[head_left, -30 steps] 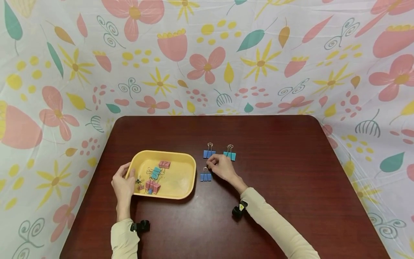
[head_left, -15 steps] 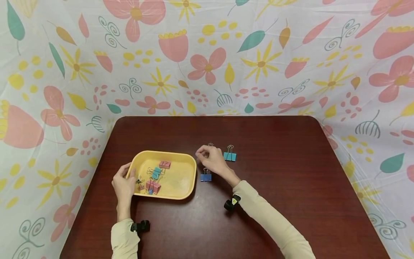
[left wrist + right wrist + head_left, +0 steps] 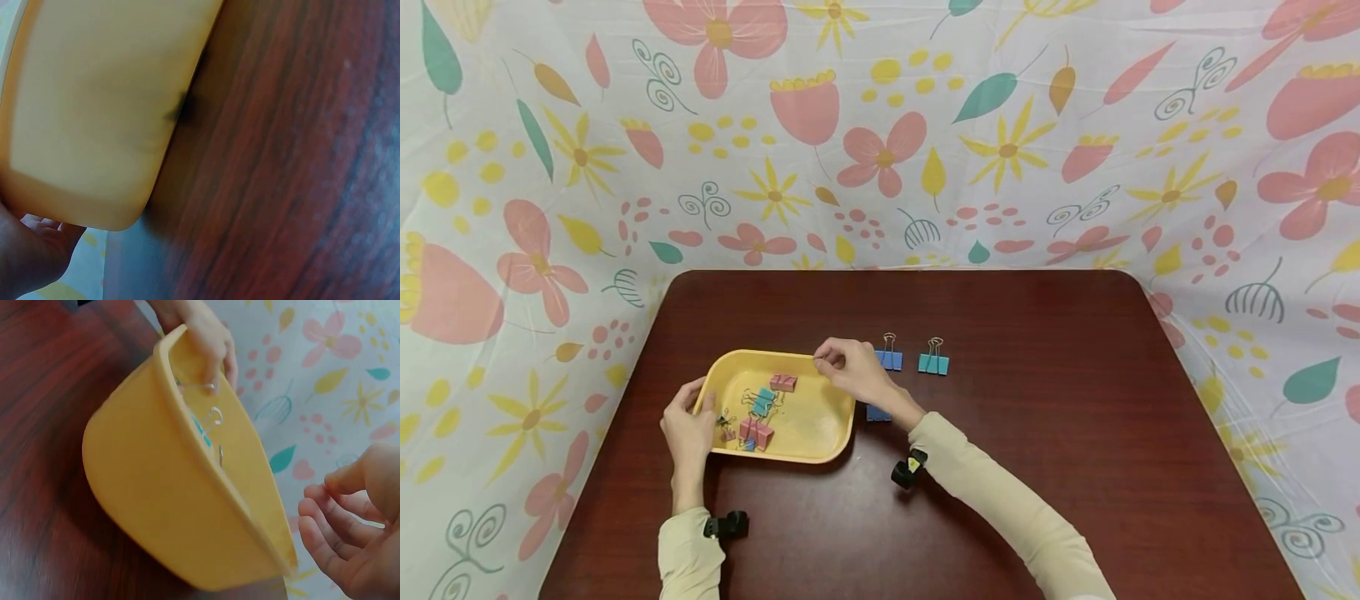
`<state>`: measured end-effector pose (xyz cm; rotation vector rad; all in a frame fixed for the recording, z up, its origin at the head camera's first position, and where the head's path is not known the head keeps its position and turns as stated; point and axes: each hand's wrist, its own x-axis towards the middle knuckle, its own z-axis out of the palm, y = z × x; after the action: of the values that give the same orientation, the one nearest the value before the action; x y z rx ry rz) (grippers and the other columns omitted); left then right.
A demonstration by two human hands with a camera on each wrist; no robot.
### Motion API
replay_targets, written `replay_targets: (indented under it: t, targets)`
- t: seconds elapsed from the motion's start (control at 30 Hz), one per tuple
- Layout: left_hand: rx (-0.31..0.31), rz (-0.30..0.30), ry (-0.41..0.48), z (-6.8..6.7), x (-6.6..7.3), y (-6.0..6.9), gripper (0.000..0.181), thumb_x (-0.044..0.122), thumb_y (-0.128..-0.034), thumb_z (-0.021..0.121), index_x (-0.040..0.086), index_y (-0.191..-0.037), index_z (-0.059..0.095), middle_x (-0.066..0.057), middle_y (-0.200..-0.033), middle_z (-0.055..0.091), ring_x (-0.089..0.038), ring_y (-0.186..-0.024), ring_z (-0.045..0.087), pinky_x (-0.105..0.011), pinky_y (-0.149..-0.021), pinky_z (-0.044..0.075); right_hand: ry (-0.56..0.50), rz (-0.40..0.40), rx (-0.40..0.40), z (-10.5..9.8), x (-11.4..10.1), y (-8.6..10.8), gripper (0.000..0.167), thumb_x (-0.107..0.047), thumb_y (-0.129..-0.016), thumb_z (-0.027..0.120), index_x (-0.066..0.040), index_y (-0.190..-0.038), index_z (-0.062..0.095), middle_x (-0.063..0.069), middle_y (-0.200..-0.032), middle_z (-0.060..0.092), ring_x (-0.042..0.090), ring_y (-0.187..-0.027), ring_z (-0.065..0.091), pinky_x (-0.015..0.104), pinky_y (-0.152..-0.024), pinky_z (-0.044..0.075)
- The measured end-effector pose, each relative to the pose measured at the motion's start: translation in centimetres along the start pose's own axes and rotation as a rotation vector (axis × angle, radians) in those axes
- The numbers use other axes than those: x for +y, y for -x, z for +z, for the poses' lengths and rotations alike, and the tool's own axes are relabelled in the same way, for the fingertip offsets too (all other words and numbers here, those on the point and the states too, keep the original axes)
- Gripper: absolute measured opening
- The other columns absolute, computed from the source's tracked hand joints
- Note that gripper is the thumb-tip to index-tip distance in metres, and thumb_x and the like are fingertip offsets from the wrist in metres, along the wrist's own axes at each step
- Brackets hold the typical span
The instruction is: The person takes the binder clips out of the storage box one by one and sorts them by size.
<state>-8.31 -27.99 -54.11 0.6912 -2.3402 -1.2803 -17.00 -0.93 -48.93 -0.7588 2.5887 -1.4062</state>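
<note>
My left hand grips the left rim of a yellow plastic tray, thumb inside and fingers outside. Several binder clips lie in its left part, among them a teal clip, a pink clip and a larger pink clip. Over the tray's back right rim hovers my right hand, fingers loosely curled; in the right wrist view nothing shows between thumb and fingertips. Right of the tray stand a blue binder clip and a teal binder clip. Another blue clip is partly hidden by my right wrist.
A dark red-brown wooden table carries everything. Its back edge meets a flower-printed cloth, which also hangs along both sides. A wrist camera sits on the left sleeve, another camera on the right.
My right hand has moved left from beside the blue clips to the tray's back right rim, uncovering the back blue clip. The left hand and tray have hardly moved.
</note>
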Motion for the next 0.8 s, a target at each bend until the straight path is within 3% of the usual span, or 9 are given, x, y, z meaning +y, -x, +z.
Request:
replay_targets:
  t: [0.1,0.4,0.6,0.8]
  targets:
    - [0.001,-0.005,0.005,0.0,-0.1,0.0,0.027,0.011,-0.0966,0.066,0.011,-0.123,0.073,-0.015,-0.114,0.076,-0.027,-0.099,0.066,-0.006,-0.07,0.037,0.017,-0.019,-0.023,0.9,-0.6,-0.4,0.013,-0.014,-0.095,0.066,-0.008,-0.102,0.076,0.004,-0.09,0.078,0.014,-0.079,0.072,0.021,-0.073,0.055]
    - [-0.003,0.002,0.009,0.0,-0.1,-0.2,0.027,0.01,-0.0967,0.066,0.01,-0.123,0.072,-0.016,-0.115,0.075,-0.028,-0.1,0.067,-0.004,-0.069,0.037,0.017,-0.049,-0.132,3.5,-2.5,-0.9,0.011,-0.016,-0.096,0.069,-0.01,-0.102,0.075,0.002,-0.093,0.079,0.007,-0.079,0.07,0.017,-0.071,0.052]
    - [0.0,0.002,0.004,0.0,0.0,-0.2,0.027,0.009,-0.0967,0.066,0.01,-0.123,0.072,-0.016,-0.114,0.076,-0.027,-0.097,0.068,-0.003,-0.067,0.037,0.009,-0.064,-0.282,5.2,-3.8,-0.8,0.02,-0.018,-0.098,0.066,-0.008,-0.114,0.073,0.001,-0.102,0.077,0.005,-0.088,0.07,0.013,-0.078,0.05]
    - [-0.01,-0.002,0.005,0.0,-0.1,-0.2,0.027,0.01,-0.0967,0.066,0.01,-0.123,0.072,-0.017,-0.115,0.075,-0.032,-0.101,0.069,-0.003,-0.067,0.036,0.037,-0.115,-0.427,6.8,-4.5,-0.4,0.03,-0.018,-0.099,0.064,-0.009,-0.127,0.069,0.004,-0.123,0.073,0.011,-0.1,0.073,0.014,-0.085,0.051]
